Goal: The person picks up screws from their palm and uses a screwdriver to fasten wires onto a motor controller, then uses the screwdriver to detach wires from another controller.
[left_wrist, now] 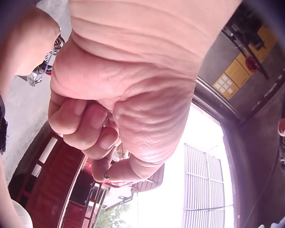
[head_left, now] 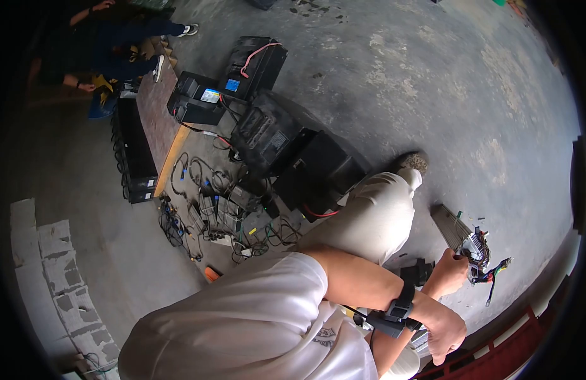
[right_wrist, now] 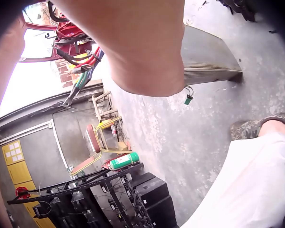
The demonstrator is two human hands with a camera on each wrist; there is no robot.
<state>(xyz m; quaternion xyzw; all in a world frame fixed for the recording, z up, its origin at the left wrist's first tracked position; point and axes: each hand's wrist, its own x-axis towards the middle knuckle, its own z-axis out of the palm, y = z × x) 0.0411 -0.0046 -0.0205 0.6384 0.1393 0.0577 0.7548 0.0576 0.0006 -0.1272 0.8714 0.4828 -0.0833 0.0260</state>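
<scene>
My left hand (head_left: 446, 332) has its fingers curled toward the palm. In the left wrist view its thumb and forefinger pinch a tiny dark-tipped metal piece (left_wrist: 106, 175), like a small screw. Beyond it, my right hand (head_left: 448, 273) is curled in a fist beside a finned metal unit (head_left: 450, 226) with bundled wires (head_left: 480, 250). A dark round end (head_left: 457, 256) shows at the top of that fist; I cannot tell what the object is. The right wrist view shows the unit (right_wrist: 209, 57) behind that hand, whose fingers are hidden, and a small green connector (right_wrist: 188, 99) hanging below.
Large black cases (head_left: 324, 168) stand on the concrete floor past my knee. Tangled cables (head_left: 211, 202) lie near a wood-edged board (head_left: 160, 120). Another person's shoe (head_left: 159, 68) is at the far left. A green cylinder (right_wrist: 125, 161) and a chair (right_wrist: 92, 147) are in the background.
</scene>
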